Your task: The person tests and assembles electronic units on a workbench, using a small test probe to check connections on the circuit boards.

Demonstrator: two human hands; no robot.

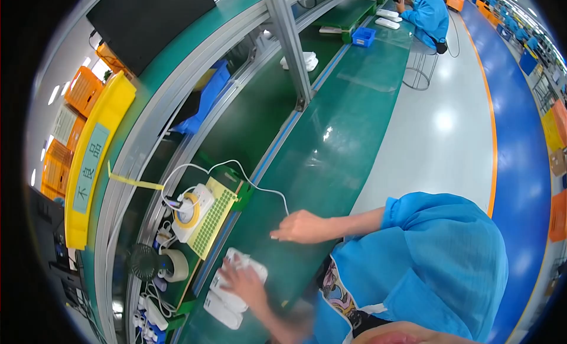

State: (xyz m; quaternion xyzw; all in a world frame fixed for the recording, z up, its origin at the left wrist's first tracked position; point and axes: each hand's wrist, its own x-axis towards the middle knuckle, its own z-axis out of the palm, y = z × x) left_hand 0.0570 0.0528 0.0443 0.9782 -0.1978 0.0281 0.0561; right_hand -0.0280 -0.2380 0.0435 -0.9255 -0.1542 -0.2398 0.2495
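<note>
Grip first: right hand (304,227) has its fingers curled in tight, apparently pinching the white cable (286,203) that comes down to it from 11 o'clock; cable end hidden. At 7 o'clock from it, left hand (241,283), blurred, spread flat over white pieces (223,311); can't tell from where I stand if it has hold of one.

Biggest thing: green table (331,149) under both hands, running off toward 1 o'clock, glossy. Off the left hand's 11 o'clock, yellow-green dotted board (213,224), with a ringed white unit (204,200) next to it. Hard tug on the cable could drag that unit askew, I'd say. Small fan (143,262) at the left hand's 9 o'clock; a stray reach might knock it.

White pieces sit close together on the table, some showing at 7 o'clock past the fingers. They look loose, so a hurried sweep could scuff faces or send one sliding.

Thinnest: the cable, slack loops between unit and right hand. Could snag the board's corner. Fingers cover its end, so a skewed pull might strain it unseen.
</note>
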